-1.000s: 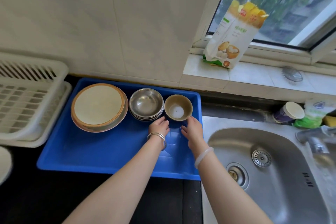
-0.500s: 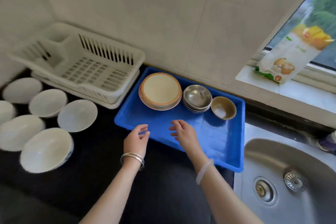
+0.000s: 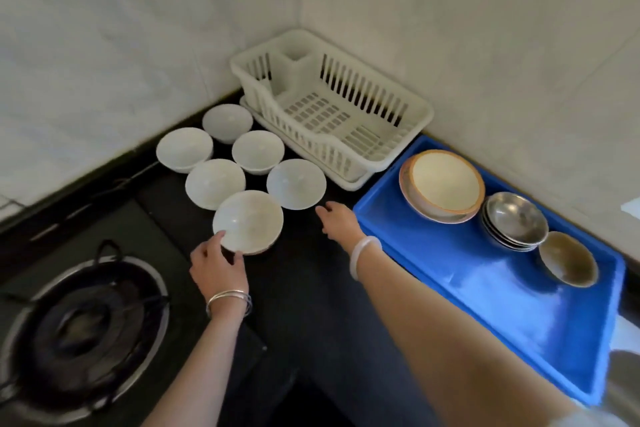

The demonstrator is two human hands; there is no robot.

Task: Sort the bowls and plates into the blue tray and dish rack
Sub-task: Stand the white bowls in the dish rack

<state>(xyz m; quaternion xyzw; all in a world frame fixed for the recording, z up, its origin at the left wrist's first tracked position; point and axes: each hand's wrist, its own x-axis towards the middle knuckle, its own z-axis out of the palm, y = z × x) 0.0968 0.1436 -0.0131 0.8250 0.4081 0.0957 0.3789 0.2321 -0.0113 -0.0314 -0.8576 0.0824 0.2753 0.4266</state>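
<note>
Several white bowls stand in a cluster on the black counter left of the empty white dish rack (image 3: 332, 114). My left hand (image 3: 218, 265) grips the nearest white bowl (image 3: 247, 220), thumb on its near rim and fingers against its side; the bowl still rests on the counter. My right hand (image 3: 337, 220) hovers open, holding nothing, just right of another white bowl (image 3: 296, 189). The blue tray (image 3: 485, 305) on the right holds a stack of tan plates (image 3: 441, 185), stacked steel bowls (image 3: 516, 220) and a brown bowl (image 3: 568, 263).
A gas burner (image 3: 81, 326) sits at the lower left, close to my left forearm. Tiled walls meet in a corner behind the rack. A sliver of the steel sink (image 3: 623, 378) shows at the right edge, beyond the tray.
My view has swung left from the sink and tray to the bowls. Both hands left the tray; the left one reached the nearest white bowl, the right one moved toward the bowls.
</note>
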